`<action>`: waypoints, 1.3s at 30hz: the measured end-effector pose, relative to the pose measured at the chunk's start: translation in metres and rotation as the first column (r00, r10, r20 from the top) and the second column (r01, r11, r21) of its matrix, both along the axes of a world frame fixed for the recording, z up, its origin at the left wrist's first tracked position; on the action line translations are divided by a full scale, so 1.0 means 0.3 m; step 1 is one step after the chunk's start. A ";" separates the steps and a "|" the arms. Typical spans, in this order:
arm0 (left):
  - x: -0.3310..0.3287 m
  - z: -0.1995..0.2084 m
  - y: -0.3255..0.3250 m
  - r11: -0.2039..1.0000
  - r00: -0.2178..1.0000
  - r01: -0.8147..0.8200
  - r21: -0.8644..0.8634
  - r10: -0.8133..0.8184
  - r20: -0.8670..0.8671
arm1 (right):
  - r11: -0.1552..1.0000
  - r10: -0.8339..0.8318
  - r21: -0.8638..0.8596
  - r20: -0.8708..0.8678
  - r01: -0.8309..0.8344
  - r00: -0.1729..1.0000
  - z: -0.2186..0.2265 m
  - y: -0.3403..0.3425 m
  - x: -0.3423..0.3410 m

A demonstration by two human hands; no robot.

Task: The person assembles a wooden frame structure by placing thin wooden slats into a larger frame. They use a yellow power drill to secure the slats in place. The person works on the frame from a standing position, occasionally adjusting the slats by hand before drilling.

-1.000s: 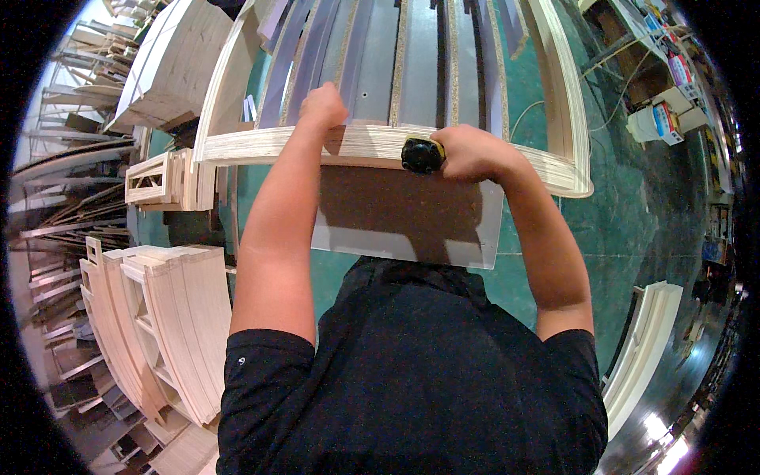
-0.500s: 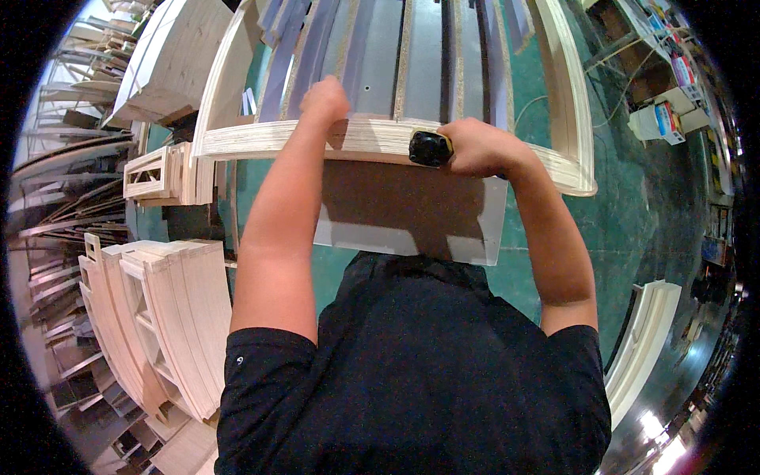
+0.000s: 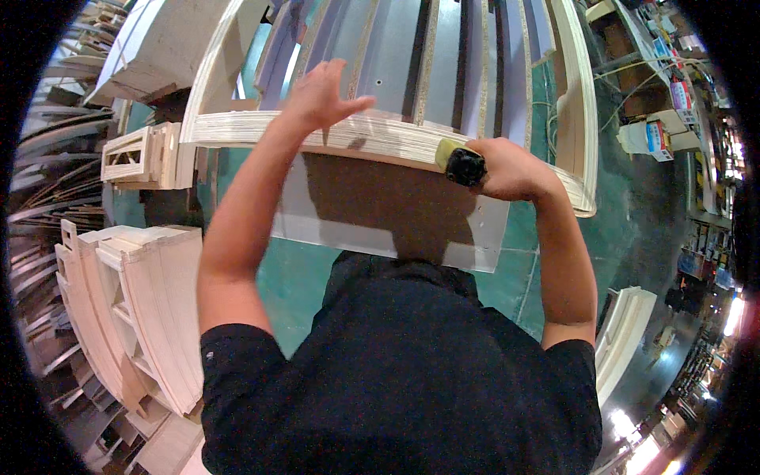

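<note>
A pale wooden frame (image 3: pixel 245 129) lies across in front of me, its layered near rail running left to right. Inside it, grey-violet panels (image 3: pixel 388 55) and upright chipboard-edged strips (image 3: pixel 427 59) run away from me. Just over the rail, left of centre, my left hand (image 3: pixel 323 96) is open, thumb and fingers spread, with nothing in it. Near the rail's right part, my right hand (image 3: pixel 511 168) is closed around a black and yellow-green hand tool (image 3: pixel 465 165). Its black end faces me; the rest is hidden, so its exact kind is unclear.
A grey-white sheet (image 3: pixel 384 237) lies below the near rail, above the green floor (image 3: pixel 297 273). Wooden frame parts (image 3: pixel 150 297) and a large box-like block (image 3: pixel 154 47) stand at left. At right are a white-edged piece (image 3: pixel 625 340) and a cluttered bench (image 3: pixel 633 39) with cables.
My left hand has lifted off the strips, moved slightly left and opened. My right hand and the tool have shifted right and a little nearer. The view has shifted slightly.
</note>
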State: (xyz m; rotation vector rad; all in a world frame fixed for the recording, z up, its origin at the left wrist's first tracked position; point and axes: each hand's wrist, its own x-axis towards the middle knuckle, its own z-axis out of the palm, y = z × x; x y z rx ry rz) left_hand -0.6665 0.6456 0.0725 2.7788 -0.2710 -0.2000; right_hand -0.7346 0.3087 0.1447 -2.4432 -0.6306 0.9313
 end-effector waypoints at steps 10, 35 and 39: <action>-0.037 -0.041 0.161 0.803 0.822 0.551 0.227 -0.569 0.017 | 0.989 -0.140 0.005 -0.206 0.144 0.969 -0.002 -0.046 0.047; -0.028 -0.159 0.217 0.843 0.841 0.537 -0.046 -0.530 0.106 | 0.999 -0.026 -0.037 -0.283 0.016 0.959 0.003 0.516 0.289; -0.029 -0.155 0.215 0.839 0.837 0.542 -0.037 -0.536 0.113 | 1.000 -0.028 0.000 -0.283 0.030 0.959 -0.006 0.518 0.289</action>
